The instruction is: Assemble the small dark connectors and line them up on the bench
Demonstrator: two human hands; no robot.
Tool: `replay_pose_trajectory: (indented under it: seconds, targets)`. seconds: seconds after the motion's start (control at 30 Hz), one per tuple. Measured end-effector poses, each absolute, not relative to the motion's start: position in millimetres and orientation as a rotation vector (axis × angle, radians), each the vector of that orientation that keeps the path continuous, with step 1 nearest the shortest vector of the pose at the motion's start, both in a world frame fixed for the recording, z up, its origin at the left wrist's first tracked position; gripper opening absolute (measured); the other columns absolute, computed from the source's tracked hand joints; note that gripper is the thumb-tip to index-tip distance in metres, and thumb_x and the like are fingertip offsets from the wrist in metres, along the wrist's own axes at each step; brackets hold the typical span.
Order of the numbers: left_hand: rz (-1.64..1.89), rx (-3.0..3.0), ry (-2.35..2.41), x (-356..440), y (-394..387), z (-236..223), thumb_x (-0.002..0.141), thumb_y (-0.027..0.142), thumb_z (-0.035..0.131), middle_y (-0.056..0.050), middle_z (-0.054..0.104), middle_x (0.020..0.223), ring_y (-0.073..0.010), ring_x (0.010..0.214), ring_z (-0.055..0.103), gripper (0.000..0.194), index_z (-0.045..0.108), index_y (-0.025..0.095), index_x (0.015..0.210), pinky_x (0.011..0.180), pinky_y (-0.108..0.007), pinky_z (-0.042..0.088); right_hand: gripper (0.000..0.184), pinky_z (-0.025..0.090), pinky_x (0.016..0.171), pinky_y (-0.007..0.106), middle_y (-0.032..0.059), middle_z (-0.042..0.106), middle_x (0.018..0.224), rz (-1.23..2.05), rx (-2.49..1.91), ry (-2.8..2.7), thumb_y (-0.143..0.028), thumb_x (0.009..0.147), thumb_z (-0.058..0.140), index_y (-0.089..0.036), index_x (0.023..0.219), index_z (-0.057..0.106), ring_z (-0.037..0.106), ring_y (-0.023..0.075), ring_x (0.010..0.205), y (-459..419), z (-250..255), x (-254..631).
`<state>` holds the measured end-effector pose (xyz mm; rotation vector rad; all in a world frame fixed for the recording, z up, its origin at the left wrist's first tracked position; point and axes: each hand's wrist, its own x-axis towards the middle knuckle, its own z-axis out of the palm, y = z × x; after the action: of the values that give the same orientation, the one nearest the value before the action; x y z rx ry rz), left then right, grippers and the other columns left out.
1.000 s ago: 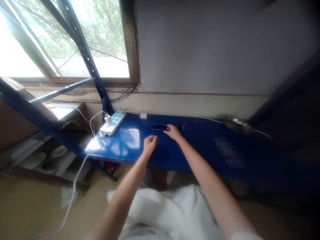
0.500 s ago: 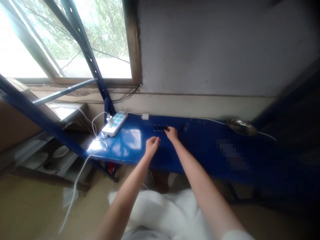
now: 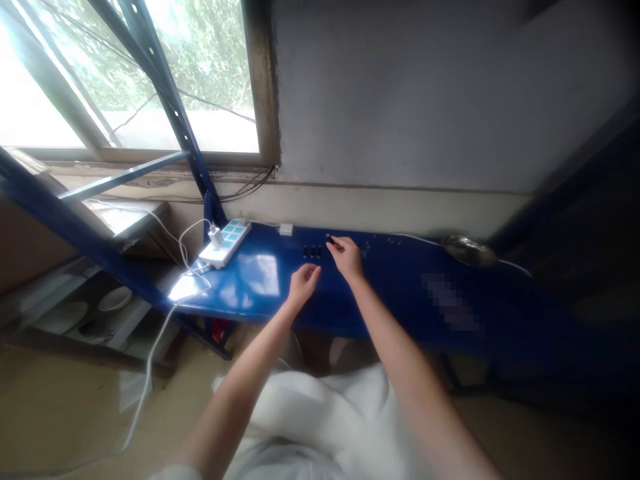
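My right hand [image 3: 347,257] pinches a small black cylindrical piece [image 3: 329,239] between thumb and fingertips, lifted off the blue table [image 3: 340,313]. Three similar small black pieces [image 3: 313,252] stand side by side in a short row on the table, just left of that hand. My left hand [image 3: 303,284] hovers in front of the row with its thumb and fingers closed together. Whatever is between those fingertips, if anything, is too small to make out.
A white power strip [image 3: 226,244] with a plugged-in charger lies at the table's left end. Behind the row sits a white adapter [image 3: 286,230]. A shiny metal bowl [image 3: 469,249] stands at the back right, with tiny loose bits [image 3: 393,241] nearer the middle. Blue rack posts [image 3: 173,107] rise at left.
My right hand has lifted the rightmost black piece out of the row, leaving three standing. The left hand stays near the same spot, and the view has shifted slightly.
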<state>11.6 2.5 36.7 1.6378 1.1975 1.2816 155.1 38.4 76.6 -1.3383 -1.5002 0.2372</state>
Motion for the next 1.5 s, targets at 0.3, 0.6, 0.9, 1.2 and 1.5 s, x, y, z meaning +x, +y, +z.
replay_pose_trajectory:
  seconds: [0.3,0.6,0.9,1.2,1.5]
  targets:
    - [1.307,1.662,0.879,10,-2,112,0.073,0.041,0.060,0.001,0.058,0.076,-0.0031,0.047,0.048,0.053,0.049,0.021,0.120,0.047,-0.016,0.043,0.025,0.047,0.070,0.027,0.0045,0.065,0.083,0.149,-1.265,-1.774,-0.026,0.079,0.054,-0.023,0.099,0.068,0.058,0.0135,0.069,-10,127,167]
    - [1.329,1.693,0.863,10,-12,129,0.077,0.031,0.055,-0.001,0.061,0.072,-0.0041,0.043,0.049,0.024,0.060,0.015,0.094,0.045,-0.018,0.043,0.026,0.048,0.065,0.027,0.0040,0.064,0.077,0.288,-1.203,-1.654,-0.033,0.075,0.059,-0.020,0.095,0.069,0.057,0.0125,0.064,-32,137,161]
    - [1.383,1.582,0.849,13,-28,127,0.076,0.036,0.057,-0.004,0.065,0.076,-0.0057,0.044,0.052,0.030,0.060,0.014,0.095,0.046,-0.019,0.044,0.040,0.040,0.047,0.021,-0.0012,0.054,0.056,0.555,-1.172,-1.078,-0.051,0.076,0.052,-0.016,0.087,0.067,0.046,0.0083,0.047,-57,127,130]
    - [1.426,1.450,0.949,-4,-32,123,0.075,0.041,0.058,-0.004,0.065,0.073,-0.0061,0.043,0.053,0.034,0.058,0.013,0.095,0.042,-0.018,0.040,0.046,0.040,0.047,0.022,0.0016,0.059,0.058,0.466,-1.144,-0.832,-0.052,0.075,0.053,-0.011,0.090,0.066,0.047,0.0081,0.047,-57,123,139]
    - [1.316,1.483,0.907,8,-33,120,0.074,0.041,0.059,-0.004,0.064,0.071,-0.0053,0.041,0.050,0.033,0.059,0.012,0.090,0.041,-0.018,0.041,0.043,0.049,0.062,0.029,0.0099,0.069,0.084,0.597,-1.164,-1.110,-0.051,0.073,0.056,-0.013,0.091,0.068,0.062,0.0155,0.065,-57,116,128]
